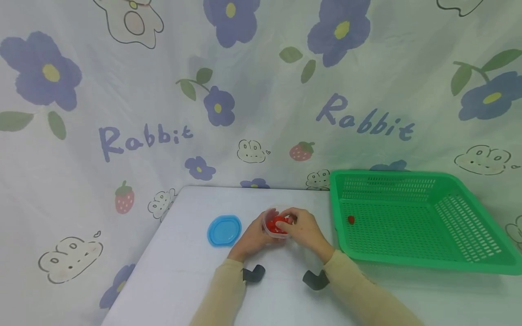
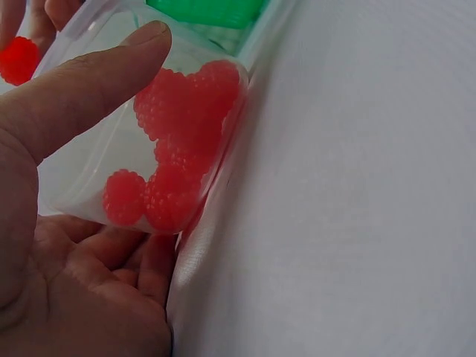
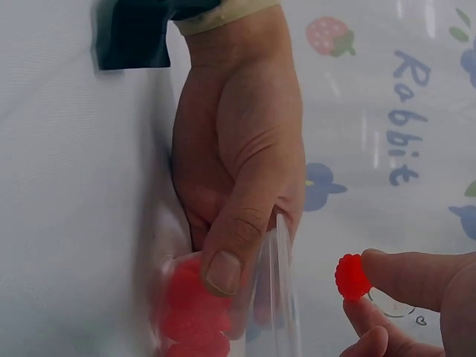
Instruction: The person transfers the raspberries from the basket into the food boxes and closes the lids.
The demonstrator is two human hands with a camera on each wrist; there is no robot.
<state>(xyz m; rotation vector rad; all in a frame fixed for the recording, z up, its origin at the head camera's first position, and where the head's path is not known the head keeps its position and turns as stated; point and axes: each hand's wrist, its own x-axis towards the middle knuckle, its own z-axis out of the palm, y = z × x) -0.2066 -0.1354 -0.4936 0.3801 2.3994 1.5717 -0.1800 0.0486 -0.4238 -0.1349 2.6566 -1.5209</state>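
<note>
My left hand [image 1: 253, 237] grips a small clear plastic container [image 2: 93, 160], its thumb along the near wall and its fingers around the other side. Several red raspberries [image 2: 182, 123] lie inside, seen through the container wall in the left wrist view. Between thumb and fingertip, my right hand [image 1: 306, 230] pinches one raspberry [image 3: 351, 277]. That raspberry is close by the container's open mouth in the right wrist view. In the head view the right fingers overlap the container's rim.
A blue lid [image 1: 224, 231] lies on the white table [image 1: 163, 280] left of the hands. To the right stands a large green plastic basket [image 1: 408, 264] with a single raspberry [image 1: 351, 220] near its left wall. A printed curtain [image 1: 261, 90] hangs behind the table.
</note>
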